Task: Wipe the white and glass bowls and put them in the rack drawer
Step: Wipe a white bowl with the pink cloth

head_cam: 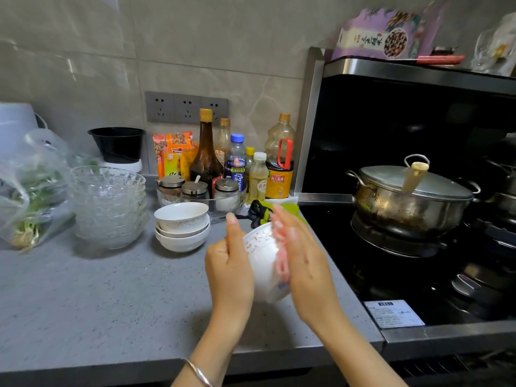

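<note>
Above the grey speckled countertop (pixel 111 297), near its front edge, a white gold-flecked ceramic bowl (pixel 261 272) is held tilted between both hands. Left hand (pixel 229 266) grips the outer wall, fingers curled, thumb raised by the rim. Right hand (pixel 305 263), blurred, lies flat with fingers extended, pressing a pink cloth (pixel 280 258) against the bowl. Behind, on the counter: three stacked white bowls (pixel 181 230); left of them, a stack of clear cut-glass bowls (pixel 109 208)
</note>
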`<state>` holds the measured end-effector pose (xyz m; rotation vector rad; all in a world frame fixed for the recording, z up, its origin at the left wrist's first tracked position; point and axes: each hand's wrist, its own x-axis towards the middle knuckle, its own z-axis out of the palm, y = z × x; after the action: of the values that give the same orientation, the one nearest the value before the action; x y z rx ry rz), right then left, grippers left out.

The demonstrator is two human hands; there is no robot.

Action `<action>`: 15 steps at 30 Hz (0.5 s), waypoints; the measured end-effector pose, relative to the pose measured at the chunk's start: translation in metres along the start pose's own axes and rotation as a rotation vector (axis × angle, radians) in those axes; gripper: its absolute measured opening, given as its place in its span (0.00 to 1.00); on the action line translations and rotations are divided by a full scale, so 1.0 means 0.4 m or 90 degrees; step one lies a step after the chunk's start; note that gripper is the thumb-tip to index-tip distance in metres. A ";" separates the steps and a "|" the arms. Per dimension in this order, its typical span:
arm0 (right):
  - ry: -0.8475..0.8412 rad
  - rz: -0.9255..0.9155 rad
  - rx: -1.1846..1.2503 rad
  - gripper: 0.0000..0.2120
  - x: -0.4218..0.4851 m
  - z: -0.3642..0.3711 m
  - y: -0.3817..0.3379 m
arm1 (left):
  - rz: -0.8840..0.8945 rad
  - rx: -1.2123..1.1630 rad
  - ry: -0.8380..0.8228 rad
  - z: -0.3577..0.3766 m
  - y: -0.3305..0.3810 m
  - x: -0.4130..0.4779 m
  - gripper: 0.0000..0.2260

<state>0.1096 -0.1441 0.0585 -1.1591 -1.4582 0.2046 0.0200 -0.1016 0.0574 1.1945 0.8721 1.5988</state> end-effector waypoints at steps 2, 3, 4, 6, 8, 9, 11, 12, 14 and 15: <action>0.008 0.118 0.171 0.18 0.007 -0.006 0.002 | -0.014 -0.015 0.000 -0.005 0.006 0.004 0.37; 0.006 0.110 0.162 0.19 0.001 -0.003 -0.006 | -0.012 -0.016 -0.003 -0.005 0.011 0.005 0.37; 0.010 0.065 0.092 0.19 -0.008 0.005 -0.013 | 0.001 -0.015 -0.009 -0.004 0.016 0.004 0.35; 0.004 -0.058 -0.150 0.20 -0.016 0.017 -0.025 | 0.037 0.022 -0.014 -0.002 0.023 0.002 0.34; 0.018 -0.137 -0.297 0.20 -0.008 0.019 -0.027 | 0.064 0.068 -0.034 -0.002 0.026 -0.004 0.36; 0.021 -0.139 -0.287 0.20 0.000 0.017 -0.027 | 0.073 0.077 -0.049 -0.004 0.026 -0.006 0.36; 0.013 -0.104 -0.178 0.18 0.011 0.010 -0.027 | 0.077 0.079 -0.080 -0.011 0.032 -0.010 0.36; 0.005 -0.063 -0.099 0.16 0.016 0.004 -0.032 | 0.072 0.069 -0.093 -0.017 0.036 -0.010 0.37; -0.027 0.057 0.068 0.15 0.026 -0.010 -0.038 | 0.052 0.020 -0.127 -0.030 0.045 -0.005 0.37; -0.036 0.123 0.138 0.15 0.029 -0.018 -0.037 | 0.042 -0.002 -0.146 -0.036 0.051 -0.002 0.39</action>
<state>0.1100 -0.1464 0.0785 -1.1228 -1.3353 0.5201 0.0009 -0.1089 0.0718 1.3859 0.6888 1.4776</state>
